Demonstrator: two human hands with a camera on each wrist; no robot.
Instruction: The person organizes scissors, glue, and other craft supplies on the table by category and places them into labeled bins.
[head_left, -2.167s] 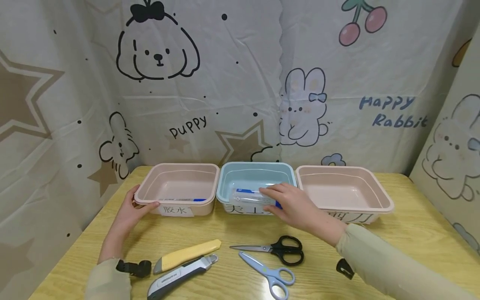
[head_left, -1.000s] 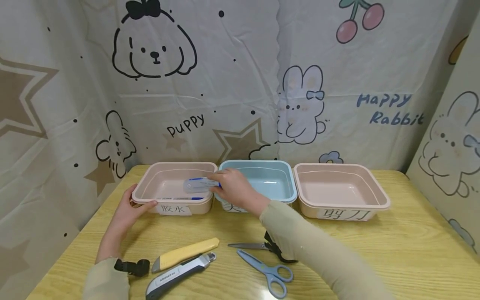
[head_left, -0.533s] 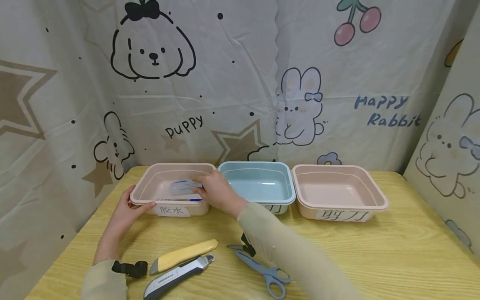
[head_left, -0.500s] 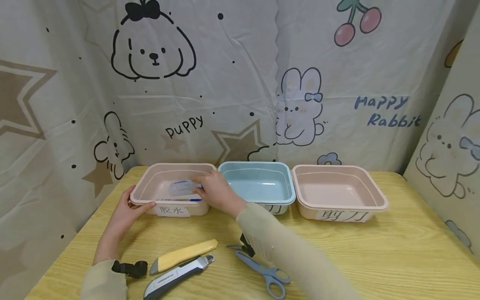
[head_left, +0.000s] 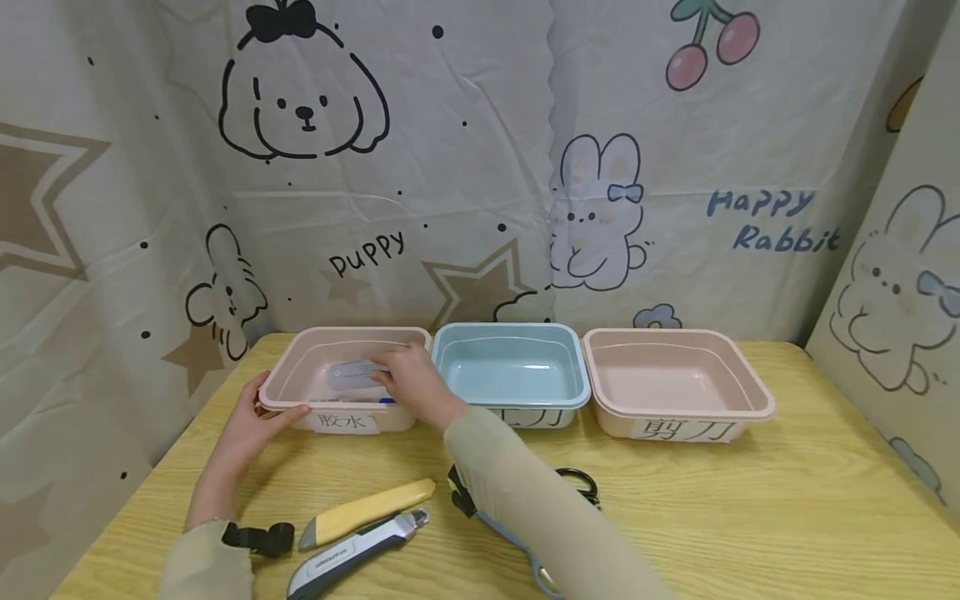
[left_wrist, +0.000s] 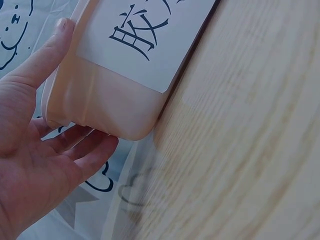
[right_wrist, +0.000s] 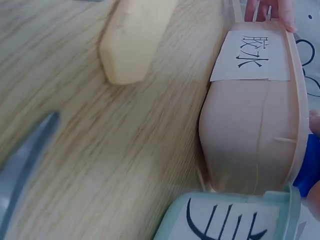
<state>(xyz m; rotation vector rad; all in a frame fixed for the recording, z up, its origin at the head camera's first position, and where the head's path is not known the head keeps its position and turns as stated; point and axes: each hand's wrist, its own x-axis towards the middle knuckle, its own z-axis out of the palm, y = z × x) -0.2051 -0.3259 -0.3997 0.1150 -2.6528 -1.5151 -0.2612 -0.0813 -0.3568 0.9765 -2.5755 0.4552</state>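
Observation:
My left hand [head_left: 251,425] grips the front left corner of the left pink bin [head_left: 403,419]; in the left wrist view its thumb lies at the rim and its fingers curl beneath. My right hand [head_left: 420,383] reaches inside that bin and pinches a clear glue bottle [head_left: 345,375] by its blue end. The right wrist view catches that blue cap [right_wrist: 309,162] between finger and thumb. The bottle lies nearly flat, pointing left, low in the bin. Another blue-ended item [head_left: 386,400] rests along the front wall, mostly hidden.
A blue bin [head_left: 536,418] and a second pink bin [head_left: 684,427] stand to the right. In front lie a yellow utility knife [head_left: 371,510] and a grey-black one [head_left: 356,554]. Under my right sleeve, black scissors [head_left: 581,475] and light blue scissors [head_left: 546,579] are partly covered.
My right hand has carried the glue bottle left, from over the blue bin into the left pink bin, and lowered it. My left hand keeps its hold on the bin.

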